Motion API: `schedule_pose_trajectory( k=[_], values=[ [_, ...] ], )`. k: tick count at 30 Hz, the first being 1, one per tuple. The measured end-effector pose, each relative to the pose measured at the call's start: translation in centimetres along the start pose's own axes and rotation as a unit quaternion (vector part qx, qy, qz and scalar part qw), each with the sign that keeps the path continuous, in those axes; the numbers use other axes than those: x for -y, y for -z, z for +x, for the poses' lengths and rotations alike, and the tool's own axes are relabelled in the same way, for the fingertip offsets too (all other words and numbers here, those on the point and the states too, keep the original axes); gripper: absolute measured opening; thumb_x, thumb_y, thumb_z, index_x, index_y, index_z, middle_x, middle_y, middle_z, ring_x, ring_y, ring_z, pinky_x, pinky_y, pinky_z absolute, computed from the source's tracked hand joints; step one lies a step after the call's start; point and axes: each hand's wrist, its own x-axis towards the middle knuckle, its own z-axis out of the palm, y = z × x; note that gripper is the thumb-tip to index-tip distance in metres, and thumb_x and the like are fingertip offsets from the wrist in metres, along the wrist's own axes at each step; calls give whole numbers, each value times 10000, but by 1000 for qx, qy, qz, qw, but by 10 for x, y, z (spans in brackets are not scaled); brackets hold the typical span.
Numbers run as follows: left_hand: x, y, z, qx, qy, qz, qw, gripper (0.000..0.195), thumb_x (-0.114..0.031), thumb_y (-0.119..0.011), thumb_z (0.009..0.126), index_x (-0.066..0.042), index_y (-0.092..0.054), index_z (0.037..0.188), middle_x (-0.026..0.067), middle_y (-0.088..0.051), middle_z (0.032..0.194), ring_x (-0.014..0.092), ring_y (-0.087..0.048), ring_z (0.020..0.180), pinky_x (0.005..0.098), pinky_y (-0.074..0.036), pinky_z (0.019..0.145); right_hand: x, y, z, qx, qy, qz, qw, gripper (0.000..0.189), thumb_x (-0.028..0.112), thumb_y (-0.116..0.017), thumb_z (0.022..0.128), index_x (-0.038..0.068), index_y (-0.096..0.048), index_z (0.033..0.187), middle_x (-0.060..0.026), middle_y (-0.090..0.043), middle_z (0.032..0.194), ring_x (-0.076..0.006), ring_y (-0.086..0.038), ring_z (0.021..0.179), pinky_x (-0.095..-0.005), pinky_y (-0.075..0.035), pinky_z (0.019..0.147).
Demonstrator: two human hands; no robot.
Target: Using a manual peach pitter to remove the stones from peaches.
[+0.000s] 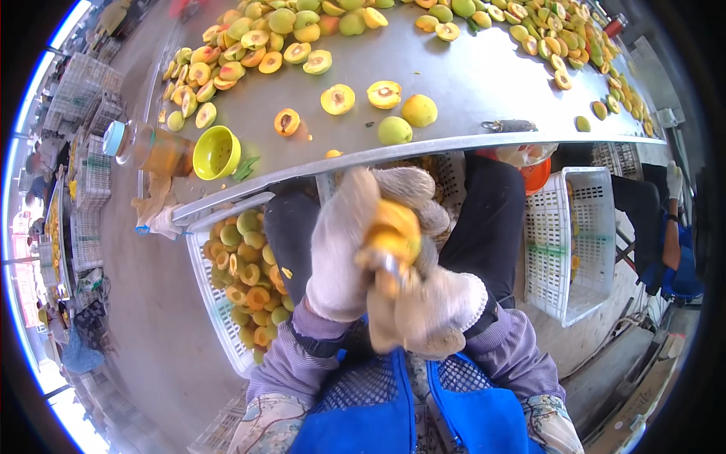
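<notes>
Both hands wear pale knit work gloves and meet above my lap, blurred by motion. My left hand (346, 244) wraps its grey-coated fingers around a yellow-orange peach or similar stone fruit (397, 221). Close below it, my right hand (428, 312) grips a small tool whose shiny metal part (390, 264) is against the fruit. The tool's handle is hidden in the glove, and its exact shape is too blurred to tell. Beyond my hands is the front edge of a metal table (317, 161), with halved fruit (338, 99) and whole fruit (395, 131) near it.
Cut fruit is heaped at the table's back left (238, 57) and right (558, 40). A lime-green cup (216, 153), a bottle of brown liquid (159, 147) and a dark-handled tool (509, 125) lie near the edge. Crates flank me, left (218, 306) and right (547, 244). A co-worker's gloved hand (674, 180) is at right.
</notes>
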Motion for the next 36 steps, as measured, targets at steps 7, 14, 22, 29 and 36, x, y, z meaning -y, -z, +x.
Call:
schedule_pose_trajectory(
  k=[7,14,22,29,36],
  values=[
    [-32,33,-13,-243,-93,279,924,515,-486,-424,993,-24,-606,1129,108,-681,866,108,-603,558,193,-414,426,17,15,1,33,-136,-140,980,316,228,-757,795,17,-625,989,-94,-649,968,-173,-601,924,-315,-484,843],
    [-60,114,-4,-252,-178,776,550,300,-245,-631,892,-117,-663,1161,150,-595,1249,295,-559,1159,356,-436,989,30,6,0,-106,-162,-200,961,290,297,-712,857,65,-626,1008,-10,-613,755,-82,-587,662,-236,-476,575],
    [9,52,168,-40,-9,860,509,554,-485,-620,810,-152,-605,1252,164,-512,1367,319,-493,1246,402,-404,1038,33,9,-4,-226,-142,-230,936,284,311,-709,863,79,-588,973,-20,-577,644,-96,-550,508,-244,-437,433],
    [-13,80,184,20,79,668,740,604,-410,-581,867,-19,-516,1323,127,-543,1299,255,-556,1183,384,-478,959,35,16,-10,-274,8,-274,922,235,232,-711,867,71,-594,992,1,-604,727,-82,-565,561,-230,-466,501],
    [5,36,85,41,1,91,995,591,-455,-554,932,24,-519,1276,165,-574,1268,288,-621,1065,384,-525,878,42,5,3,-353,24,-339,872,178,245,-636,905,86,-566,946,-1,-562,595,-85,-574,487,-248,-436,461]
  ],
)
